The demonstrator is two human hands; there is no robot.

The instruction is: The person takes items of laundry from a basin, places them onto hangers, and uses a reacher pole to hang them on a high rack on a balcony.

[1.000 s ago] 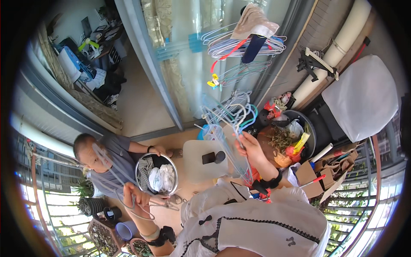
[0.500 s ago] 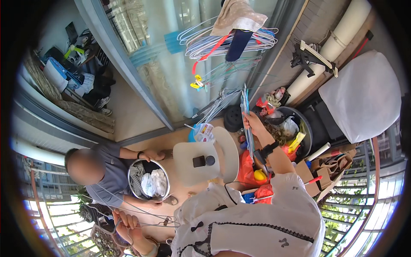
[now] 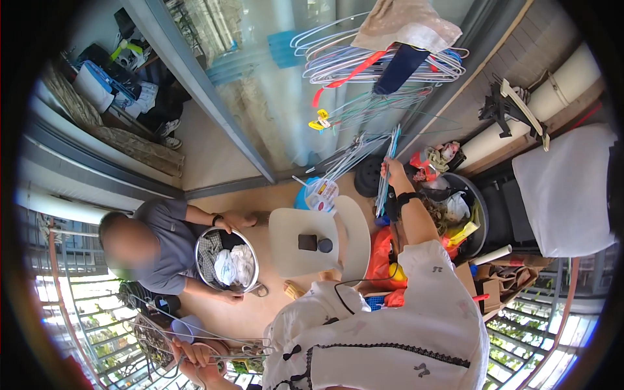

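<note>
Right hand (image 3: pixel 392 171) clenched around a slim bundle of blue-and-white wire hangers (image 3: pixel 394 139); left hand (image 3: pixel 190 356) curled around thin grey wire hangers (image 3: pixel 244 356).
The bundle is far and to the right, seemingly squeezed so none slips; the grey ones are near left, apparently held apart to avoid tangling. At left, a grey-shirted person (image 3: pixel 170 244) grasps a round metal basin (image 3: pixel 255 261) by its rim, likely to steady the clothes (image 3: pixel 233 268) inside.
</note>
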